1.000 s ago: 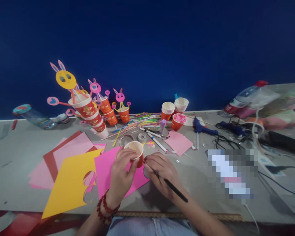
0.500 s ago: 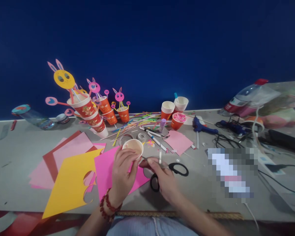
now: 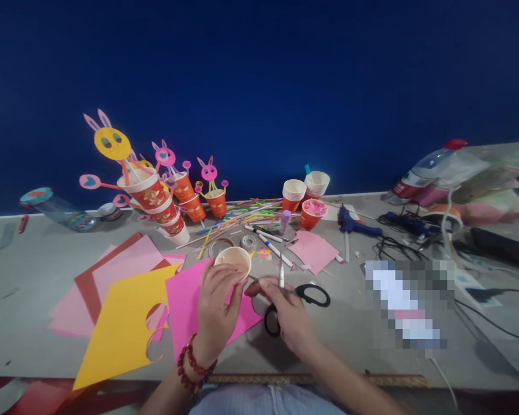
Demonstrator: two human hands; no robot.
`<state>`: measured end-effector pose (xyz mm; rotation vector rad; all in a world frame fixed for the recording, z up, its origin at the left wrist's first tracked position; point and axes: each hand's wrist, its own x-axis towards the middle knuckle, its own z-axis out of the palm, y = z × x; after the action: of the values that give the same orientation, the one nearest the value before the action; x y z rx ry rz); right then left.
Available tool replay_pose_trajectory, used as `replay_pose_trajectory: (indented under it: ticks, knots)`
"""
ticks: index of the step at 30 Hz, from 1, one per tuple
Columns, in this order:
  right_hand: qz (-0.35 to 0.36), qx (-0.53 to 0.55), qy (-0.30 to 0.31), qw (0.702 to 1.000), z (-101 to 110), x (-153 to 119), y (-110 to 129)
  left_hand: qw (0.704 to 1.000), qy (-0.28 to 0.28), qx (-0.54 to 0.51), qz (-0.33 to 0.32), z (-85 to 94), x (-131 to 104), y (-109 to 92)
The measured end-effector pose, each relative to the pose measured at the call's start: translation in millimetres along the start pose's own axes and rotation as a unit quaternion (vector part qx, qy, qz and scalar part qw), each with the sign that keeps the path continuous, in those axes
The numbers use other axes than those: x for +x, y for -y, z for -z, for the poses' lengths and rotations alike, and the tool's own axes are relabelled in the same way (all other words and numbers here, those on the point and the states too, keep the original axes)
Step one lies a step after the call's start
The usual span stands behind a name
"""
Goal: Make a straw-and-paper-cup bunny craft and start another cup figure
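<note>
Grey tabletop (image 3: 34, 271) against a deep blue wall: the left hand (image 3: 216, 308) is curled around a paper cup (image 3: 233, 260) above pink paper (image 3: 185, 300), while the right hand (image 3: 285, 311) grips black-handled scissors (image 3: 294, 300), blades open, just beside it. Yellow paper (image 3: 116, 323) lies left.

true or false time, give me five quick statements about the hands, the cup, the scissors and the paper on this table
1. The left hand holds a paper cup with its open mouth facing up toward the camera. True.
2. The right hand holds a blue glue gun. False: it holds black-handled scissors; the glue gun lies farther back on the table.
3. The yellow sheet has a shape cut out of its right edge. True.
4. The held cup sits on top of the stack of plain cups. False: that stack stands apart at the back.
5. A red bead bracelet is on the left wrist. True.
</note>
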<state>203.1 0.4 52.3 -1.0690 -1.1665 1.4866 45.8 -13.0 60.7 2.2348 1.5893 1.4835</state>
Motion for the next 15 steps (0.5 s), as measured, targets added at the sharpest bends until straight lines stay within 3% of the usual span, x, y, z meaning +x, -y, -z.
replay_pose_trajectory:
  ticks: [3, 6, 8, 10, 13, 15]
  knots:
    - [-0.106, 0.157, -0.021, 0.982, -11, -4, 0, 0.999, -0.009, 0.035, -0.036, -2.1, -1, 0]
    - [-0.117, 0.168, -0.024, 0.978, -12, -6, 2, 0.999, -0.009, 0.034, -0.040, -2.6, -2, 2]
    - [-0.056, 0.082, -0.014, 0.995, -8, -5, 3, 1.000, -0.015, 0.014, -0.016, -2.3, -2, 2]
    - [0.052, -0.037, 0.007, 0.998, -2, -3, 5, 1.000, -0.019, -0.011, 0.013, -1.4, -3, 2]
    - [0.206, -0.185, 0.049, 0.960, 7, 1, 11, 0.999, -0.010, -0.033, 0.036, 1.1, -3, 2]
    - [0.255, -0.242, 0.068, 0.934, 9, 2, 16, 0.998, -0.010, -0.039, 0.040, 2.5, -3, 2]
